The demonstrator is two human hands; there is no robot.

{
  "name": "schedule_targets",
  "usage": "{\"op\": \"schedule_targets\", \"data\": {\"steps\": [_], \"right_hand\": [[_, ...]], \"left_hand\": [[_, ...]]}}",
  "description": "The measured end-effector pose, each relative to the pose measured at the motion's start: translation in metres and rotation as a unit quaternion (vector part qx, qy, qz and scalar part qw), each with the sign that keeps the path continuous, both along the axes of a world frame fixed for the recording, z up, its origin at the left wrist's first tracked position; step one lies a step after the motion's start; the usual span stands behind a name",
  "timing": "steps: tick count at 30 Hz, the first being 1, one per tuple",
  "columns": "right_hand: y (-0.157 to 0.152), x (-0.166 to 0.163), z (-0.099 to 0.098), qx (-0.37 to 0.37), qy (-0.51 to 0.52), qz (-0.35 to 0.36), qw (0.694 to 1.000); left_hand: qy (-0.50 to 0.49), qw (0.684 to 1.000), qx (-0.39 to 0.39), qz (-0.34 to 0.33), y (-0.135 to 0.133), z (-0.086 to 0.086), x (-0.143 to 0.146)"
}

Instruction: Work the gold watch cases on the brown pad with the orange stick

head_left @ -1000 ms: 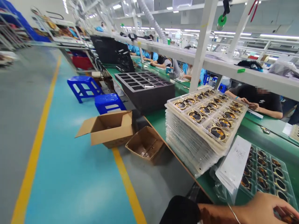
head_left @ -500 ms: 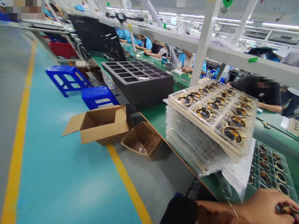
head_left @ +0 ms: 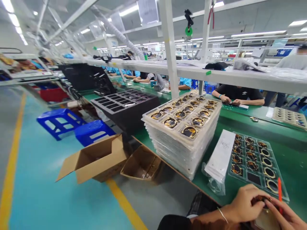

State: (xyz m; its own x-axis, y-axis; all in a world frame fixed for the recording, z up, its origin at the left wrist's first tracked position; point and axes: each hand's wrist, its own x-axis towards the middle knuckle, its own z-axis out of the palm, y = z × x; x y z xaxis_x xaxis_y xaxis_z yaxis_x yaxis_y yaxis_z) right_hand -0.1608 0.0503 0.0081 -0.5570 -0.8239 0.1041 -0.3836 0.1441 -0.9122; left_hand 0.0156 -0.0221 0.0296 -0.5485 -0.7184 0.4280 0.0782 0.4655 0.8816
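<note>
At the lower right, my left hand point(head_left: 247, 203) is closed around a small round watch-case part point(head_left: 263, 198) with a brown-gold edge. My right hand point(head_left: 289, 215) meets it from the right, fingertips at the part, with a thin orange stick point(head_left: 279, 191) standing up between its fingers. Under the hands shows a pale flat-sided piece point(head_left: 266, 219), mostly covered. Just beyond lies a clear tray point(head_left: 284, 182) of gold-rimmed round watch cases, one pocket of it dark and without a part. White paper sheets in a plastic bag point(head_left: 222, 153) lie against its left side.
A tall stack of clear trays point(head_left: 177, 150) with watch cases stands left of the papers. Further left are a black foam divider box point(head_left: 134, 111), cardboard boxes point(head_left: 100, 159) below the bench edge, and blue stools point(head_left: 59, 119). Across the bench, a co-worker's hands point(head_left: 231, 100) hold something small.
The view has tilted up and turned right. My right hand and the orange stick have come into view, and both hands now meet at the watch-case part.
</note>
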Motion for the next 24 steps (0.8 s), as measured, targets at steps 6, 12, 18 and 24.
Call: {"op": "schedule_targets", "data": {"steps": [6, 12, 18, 24], "right_hand": [[-0.001, 0.033, 0.016, -0.120, 0.028, 0.034, 0.992], [0.012, 0.061, 0.021, -0.204, 0.085, -0.001, 0.975], [0.014, 0.061, 0.019, -0.212, 0.081, 0.033, 0.973], [0.012, 0.068, 0.006, -0.192, 0.038, 0.021, 0.980]], "left_hand": [[0.028, 0.999, -0.012, 0.027, 0.007, 0.002, 0.007], [0.039, 0.996, -0.078, 0.019, 0.015, 0.000, 0.017], [0.004, 0.993, -0.100, 0.055, 0.016, 0.008, 0.013], [0.010, 0.983, -0.156, 0.098, 0.011, -0.008, 0.010]]}}
